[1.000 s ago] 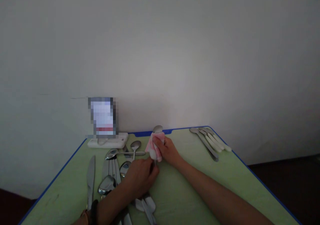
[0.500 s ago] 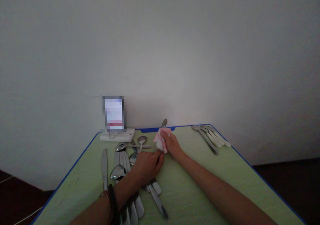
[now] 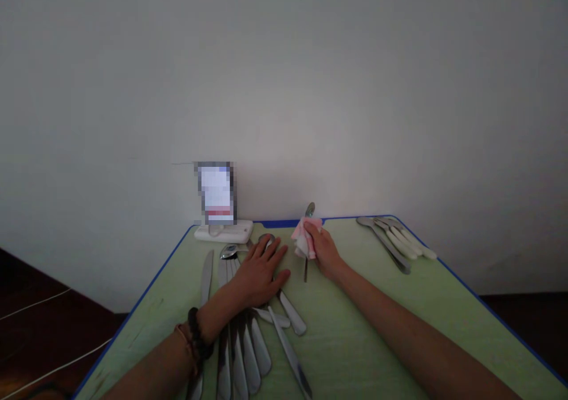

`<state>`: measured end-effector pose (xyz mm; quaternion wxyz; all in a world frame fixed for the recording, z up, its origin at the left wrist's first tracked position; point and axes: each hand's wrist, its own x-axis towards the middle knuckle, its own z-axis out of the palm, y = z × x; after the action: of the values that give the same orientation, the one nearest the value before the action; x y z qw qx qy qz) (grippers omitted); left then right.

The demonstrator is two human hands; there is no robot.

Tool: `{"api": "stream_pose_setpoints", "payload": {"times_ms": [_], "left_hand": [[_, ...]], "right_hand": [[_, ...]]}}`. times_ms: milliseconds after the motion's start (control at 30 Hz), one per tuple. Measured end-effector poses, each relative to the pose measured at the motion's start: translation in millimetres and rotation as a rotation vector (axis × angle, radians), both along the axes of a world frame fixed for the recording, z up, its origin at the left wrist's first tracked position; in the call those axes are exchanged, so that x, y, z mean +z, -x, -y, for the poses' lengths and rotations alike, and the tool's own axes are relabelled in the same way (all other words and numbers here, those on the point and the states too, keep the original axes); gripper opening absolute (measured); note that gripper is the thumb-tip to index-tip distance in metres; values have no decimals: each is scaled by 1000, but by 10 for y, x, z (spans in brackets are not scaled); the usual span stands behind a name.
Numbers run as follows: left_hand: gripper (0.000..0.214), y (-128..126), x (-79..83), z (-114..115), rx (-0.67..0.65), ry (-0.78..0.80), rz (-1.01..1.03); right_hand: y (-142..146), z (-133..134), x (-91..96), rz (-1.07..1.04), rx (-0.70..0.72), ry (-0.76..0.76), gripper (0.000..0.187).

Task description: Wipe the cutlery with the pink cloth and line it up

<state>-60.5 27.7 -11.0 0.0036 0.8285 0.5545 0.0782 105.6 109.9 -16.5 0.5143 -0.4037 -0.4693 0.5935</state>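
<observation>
Over the pile of metal cutlery (image 3: 252,352) lies my left hand (image 3: 257,273), its fingers spread apart and nothing gripped. A spoon bowl (image 3: 267,239) peeks out behind its fingertips. My right hand (image 3: 327,249) is closed around a pink and white cloth (image 3: 303,243), which wraps the middle of a spoon (image 3: 310,210). The spoon's bowl sticks out above the cloth and its thin handle end below. To the left of the pile rests a table knife (image 3: 206,276), partly hidden lower down by my left forearm.
At the right back edge of the green table (image 3: 355,341) lie a metal spoon (image 3: 390,249) and several white-handled pieces of cutlery (image 3: 406,243). A blurred-out screen (image 3: 217,193) stands on a white base (image 3: 224,232) at the back left. Behind the table rises a plain wall (image 3: 310,92).
My left hand has let go of the spoon's handle and moved left over the pile, opening its fingers. The right hand still holds cloth and spoon. The whole view has shifted slightly.
</observation>
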Motion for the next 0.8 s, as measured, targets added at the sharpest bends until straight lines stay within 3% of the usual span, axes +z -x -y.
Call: {"api": "stream_pose_setpoints", "payload": {"times_ms": [467, 800], "left_hand": [[46, -54, 49, 104, -135, -20, -51], [33, -150, 162, 79, -77, -161, -67]], "right_hand": [[4, 21, -8, 81, 39, -48, 37], [-10, -14, -27, 118, 47, -66, 37]]}}
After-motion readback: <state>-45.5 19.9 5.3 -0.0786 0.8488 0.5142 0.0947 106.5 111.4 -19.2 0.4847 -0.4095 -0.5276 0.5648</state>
